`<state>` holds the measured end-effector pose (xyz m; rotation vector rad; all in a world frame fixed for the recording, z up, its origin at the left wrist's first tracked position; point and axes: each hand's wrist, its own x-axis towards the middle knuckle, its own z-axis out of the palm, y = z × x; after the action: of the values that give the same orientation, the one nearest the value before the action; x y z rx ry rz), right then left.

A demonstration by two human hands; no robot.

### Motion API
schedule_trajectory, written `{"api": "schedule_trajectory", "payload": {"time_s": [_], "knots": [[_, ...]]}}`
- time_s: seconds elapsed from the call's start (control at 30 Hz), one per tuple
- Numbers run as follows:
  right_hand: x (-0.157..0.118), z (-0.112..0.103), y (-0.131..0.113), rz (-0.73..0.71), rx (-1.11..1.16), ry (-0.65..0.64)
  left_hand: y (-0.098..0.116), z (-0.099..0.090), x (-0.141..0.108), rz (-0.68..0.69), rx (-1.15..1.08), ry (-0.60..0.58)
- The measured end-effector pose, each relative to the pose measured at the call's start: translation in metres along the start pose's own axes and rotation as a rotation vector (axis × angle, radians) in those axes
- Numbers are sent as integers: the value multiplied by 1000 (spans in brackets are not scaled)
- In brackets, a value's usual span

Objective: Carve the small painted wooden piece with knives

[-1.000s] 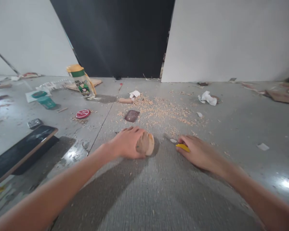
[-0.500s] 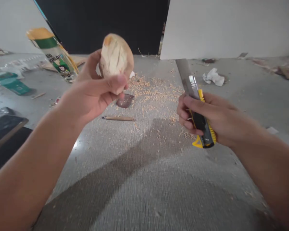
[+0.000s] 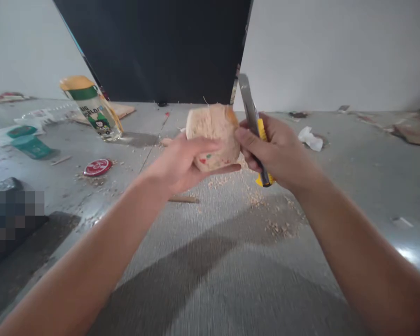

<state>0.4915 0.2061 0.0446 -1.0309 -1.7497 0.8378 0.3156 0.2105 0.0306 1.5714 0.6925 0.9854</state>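
My left hand (image 3: pixel 182 163) grips a pale, roughly carved block of wood (image 3: pixel 213 135) and holds it up above the grey floor. My right hand (image 3: pixel 276 151) is closed around a yellow and black utility knife (image 3: pixel 254 126), whose long blade points up right beside the block's right edge. My right thumb presses against the block. Wood shavings (image 3: pixel 266 205) lie scattered on the floor under both hands, and a pencil (image 3: pixel 184 199) lies just below my left wrist.
A tilted jar with a yellow lid (image 3: pixel 91 108), a red round lid (image 3: pixel 97 167), a teal container (image 3: pixel 30 145) and papers lie at the left. A crumpled white tissue (image 3: pixel 310 138) sits at the right. White panels and a dark opening stand behind.
Both hands lifted the block and the knife off the floor. They have since come together, so the blade now stands against the block's right side.
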Motion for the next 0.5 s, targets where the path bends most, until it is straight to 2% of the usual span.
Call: {"api": "schedule_trajectory", "payload": {"time_s": [0.1, 0.2, 0.27, 0.37, 0.5], "knots": [[3, -9, 15, 28, -209, 12, -16, 1, -7, -92, -158, -43], [-8, -15, 29, 91, -302, -117, -39, -4, -24, -233, -206, -185], [-19, -15, 35, 132, -267, -208, -51, -9, -34, -303, -135, -202], [-34, -9, 42, 119, -267, -292, -61, -15, -40, -266, -74, -144], [-47, -5, 59, -37, -382, -376, -70, -17, -34, -136, 186, -73]]}}
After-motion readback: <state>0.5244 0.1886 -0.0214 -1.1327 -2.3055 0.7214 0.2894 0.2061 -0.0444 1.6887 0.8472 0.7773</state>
